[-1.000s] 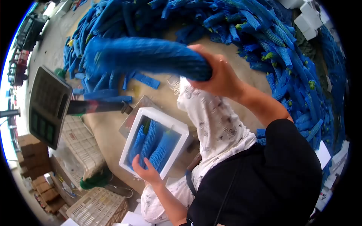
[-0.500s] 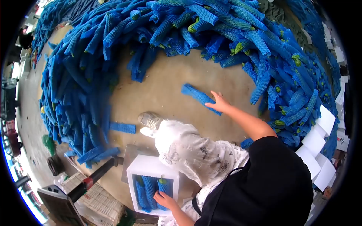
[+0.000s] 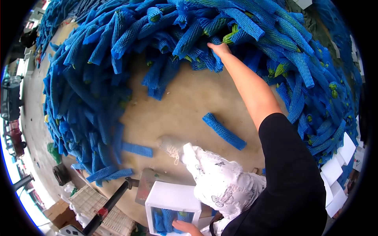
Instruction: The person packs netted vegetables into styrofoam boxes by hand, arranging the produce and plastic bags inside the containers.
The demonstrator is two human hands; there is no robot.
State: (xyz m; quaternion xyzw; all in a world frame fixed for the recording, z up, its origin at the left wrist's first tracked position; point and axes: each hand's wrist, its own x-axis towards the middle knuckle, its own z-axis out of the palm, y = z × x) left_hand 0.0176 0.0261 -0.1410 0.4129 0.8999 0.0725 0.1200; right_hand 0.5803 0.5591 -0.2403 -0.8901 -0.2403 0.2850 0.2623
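Observation:
Green ridged vegetables in blue foam net sleeves form a deep curved pile (image 3: 134, 31). At the pile's inner edge, my right hand (image 3: 221, 50) is closed around a net-sleeved vegetable (image 3: 217, 63); some of its fingers are hidden. Below, a white foam box (image 3: 173, 194) holds several sleeved vegetables (image 3: 167, 218) side by side. My left hand (image 3: 187, 227) reaches over the box's rim, fingers curled on the vegetable nearest me. One blue sleeved piece (image 3: 224, 131) lies alone on the floor, below my right forearm.
The box stands by a metal plate (image 3: 147, 185) with a dark pole (image 3: 108, 206). More blue sleeved pieces (image 3: 136, 149) lie at the left. White foam pieces (image 3: 336, 173) are stacked at the right. A wicker-like crate (image 3: 104, 212) sits at lower left. My shoe (image 3: 171, 147) is on the floor.
My right hand has left the sleeved piece on the floor and moved up to the pile, onto another vegetable. My left hand stays at the box. The whole view has shifted.

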